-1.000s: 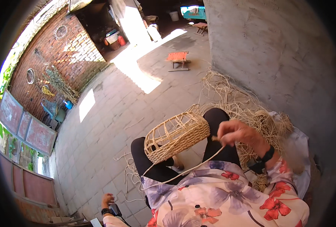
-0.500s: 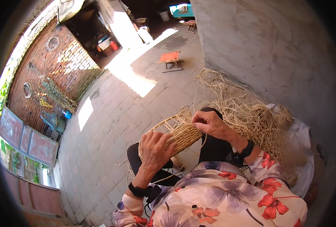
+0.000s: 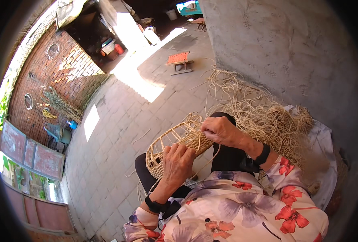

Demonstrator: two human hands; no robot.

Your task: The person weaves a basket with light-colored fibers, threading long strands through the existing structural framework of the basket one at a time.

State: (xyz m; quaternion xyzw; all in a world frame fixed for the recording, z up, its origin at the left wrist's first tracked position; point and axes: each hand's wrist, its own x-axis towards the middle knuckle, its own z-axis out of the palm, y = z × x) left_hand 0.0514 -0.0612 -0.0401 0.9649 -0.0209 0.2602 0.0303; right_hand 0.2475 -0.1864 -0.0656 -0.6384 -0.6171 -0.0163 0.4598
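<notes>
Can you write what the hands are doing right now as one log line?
left hand: gripping woven basket | right hand: pinching basket's weave | basket: resting on lap | loose straw pile: beside right arm

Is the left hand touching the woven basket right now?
Touching. The head view shows the left hand lying flat on the woven basket, fingers spread over its tight-woven band, while the right hand grips the same band from above.
</notes>
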